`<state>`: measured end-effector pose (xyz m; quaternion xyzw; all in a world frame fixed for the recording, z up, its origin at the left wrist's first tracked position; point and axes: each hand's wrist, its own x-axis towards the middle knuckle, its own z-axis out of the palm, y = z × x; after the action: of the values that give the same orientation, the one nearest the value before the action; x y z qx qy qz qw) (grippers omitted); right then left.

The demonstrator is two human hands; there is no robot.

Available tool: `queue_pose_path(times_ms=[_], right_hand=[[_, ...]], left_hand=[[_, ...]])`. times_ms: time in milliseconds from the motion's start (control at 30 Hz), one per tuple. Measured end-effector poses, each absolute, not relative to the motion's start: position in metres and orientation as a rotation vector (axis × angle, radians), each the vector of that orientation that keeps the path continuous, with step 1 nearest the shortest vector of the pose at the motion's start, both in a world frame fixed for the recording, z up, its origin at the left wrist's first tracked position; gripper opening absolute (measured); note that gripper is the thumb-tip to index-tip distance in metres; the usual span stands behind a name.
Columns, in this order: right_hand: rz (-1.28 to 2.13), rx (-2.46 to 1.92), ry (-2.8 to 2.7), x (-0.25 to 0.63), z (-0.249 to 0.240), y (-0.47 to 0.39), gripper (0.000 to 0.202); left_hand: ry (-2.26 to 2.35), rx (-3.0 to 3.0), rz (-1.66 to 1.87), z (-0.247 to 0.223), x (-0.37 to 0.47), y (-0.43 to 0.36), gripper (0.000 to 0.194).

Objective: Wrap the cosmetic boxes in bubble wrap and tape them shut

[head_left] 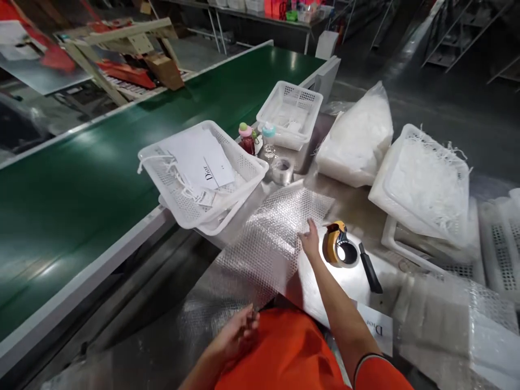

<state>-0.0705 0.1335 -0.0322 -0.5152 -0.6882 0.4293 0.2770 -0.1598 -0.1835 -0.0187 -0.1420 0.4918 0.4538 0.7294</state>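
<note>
A sheet of bubble wrap [268,244] lies across the steel table and hangs over its near edge. My right hand [311,241] rests at the right side of that sheet, fingers apart. Low in the picture, in front of the orange shirt, my left hand [239,327] is beside the hanging part of the wrap. Its fingers are curled, and what they hold, if anything, is too small to name. To the right of my right hand are a yellow tape dispenser [333,244] and a black-handled cutter [369,268].
A white basket [162,189] with printed bags stands at the left, beside a green conveyor belt [101,157]. Bottles and a tape roll [282,170] are behind the wrap. White foam bags [355,141] and a filled basket [430,184] stand at the right.
</note>
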Motion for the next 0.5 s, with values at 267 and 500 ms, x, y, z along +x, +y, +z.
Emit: queue_pose_path(times_ms=[267,500], right_hand=[[1.132,-1.822,-1.929,-0.071,-0.072,0.113,0.073],[0.788,-1.433,-2.385,0.05,-0.025,0.079,0.072]], left_hand=[[2.24,1.404,0.164,-0.005,-0.215,-0.059,0.066],[2.049,1.549,-0.399,-0.057,-0.208,-0.04,0.081]])
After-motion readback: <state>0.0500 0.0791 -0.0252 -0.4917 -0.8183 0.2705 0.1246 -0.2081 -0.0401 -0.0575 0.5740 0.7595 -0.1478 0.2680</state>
